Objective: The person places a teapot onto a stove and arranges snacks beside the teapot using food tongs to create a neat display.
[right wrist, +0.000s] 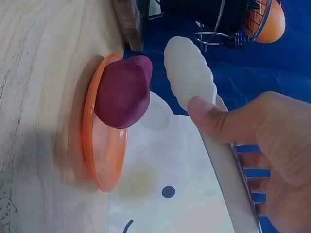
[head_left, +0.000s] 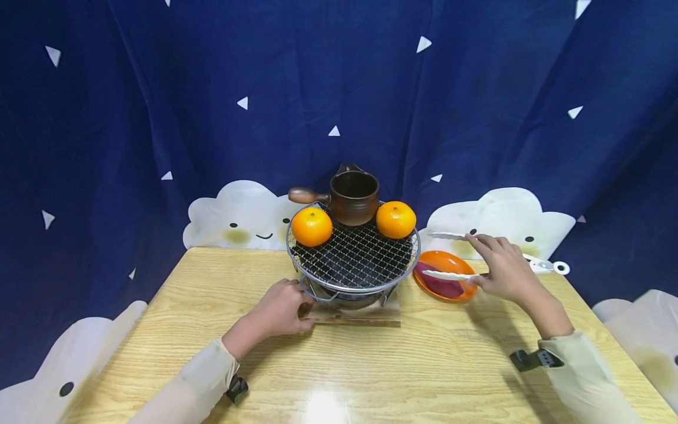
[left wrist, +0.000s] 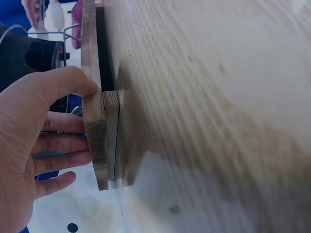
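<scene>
White tongs (head_left: 449, 275) are gripped in my right hand (head_left: 505, 268), their arms spread apart. Beneath and left of the tongs, an orange plate (right wrist: 88, 145) bears a purple sweet potato (right wrist: 124, 92); in the right wrist view the tongs stand apart from it. My left hand (head_left: 278, 306) holds the left front corner of a wooden board (left wrist: 96, 131), thumb over its edge and fingers against it. On that board stands a small round grill (head_left: 355, 259) with a wire mesh top. Two oranges (head_left: 312, 227) (head_left: 396, 219) and a brown pot (head_left: 354, 197) sit on the mesh.
The wooden table (head_left: 349, 365) ends just behind the grill and plate. A dark blue curtain (head_left: 296, 76) with white triangles hangs at the back, with white cloud shapes (head_left: 243, 215) along its lower part. The pot's handle (head_left: 307, 195) points left.
</scene>
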{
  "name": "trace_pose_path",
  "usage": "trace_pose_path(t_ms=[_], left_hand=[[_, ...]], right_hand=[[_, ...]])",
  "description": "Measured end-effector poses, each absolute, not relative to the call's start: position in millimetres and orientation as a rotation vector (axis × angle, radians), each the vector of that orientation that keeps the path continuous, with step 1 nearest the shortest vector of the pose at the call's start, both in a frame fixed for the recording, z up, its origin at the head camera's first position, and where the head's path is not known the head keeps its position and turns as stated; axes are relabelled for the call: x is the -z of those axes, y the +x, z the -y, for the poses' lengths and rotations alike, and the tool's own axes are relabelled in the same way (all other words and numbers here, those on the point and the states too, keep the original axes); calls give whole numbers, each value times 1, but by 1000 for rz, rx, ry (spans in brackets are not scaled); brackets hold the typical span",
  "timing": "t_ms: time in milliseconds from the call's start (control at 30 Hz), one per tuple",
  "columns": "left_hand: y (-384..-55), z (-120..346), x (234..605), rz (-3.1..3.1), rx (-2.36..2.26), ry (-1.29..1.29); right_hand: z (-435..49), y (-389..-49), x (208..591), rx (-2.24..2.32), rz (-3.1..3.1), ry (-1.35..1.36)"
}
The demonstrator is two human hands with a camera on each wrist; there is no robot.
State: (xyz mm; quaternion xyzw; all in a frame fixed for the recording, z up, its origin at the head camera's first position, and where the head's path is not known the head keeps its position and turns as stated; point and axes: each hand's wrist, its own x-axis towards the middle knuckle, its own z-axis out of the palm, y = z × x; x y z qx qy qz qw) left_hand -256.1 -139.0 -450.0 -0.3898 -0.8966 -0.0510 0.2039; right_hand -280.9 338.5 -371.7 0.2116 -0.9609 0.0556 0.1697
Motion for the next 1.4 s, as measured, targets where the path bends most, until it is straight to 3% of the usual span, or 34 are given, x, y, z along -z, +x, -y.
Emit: trace_pose_path(t_ms=[1400], left_hand=[[-257,139,453,2470,127,-1085]], right_hand=[[-337,-277,388,-75,2738,670]])
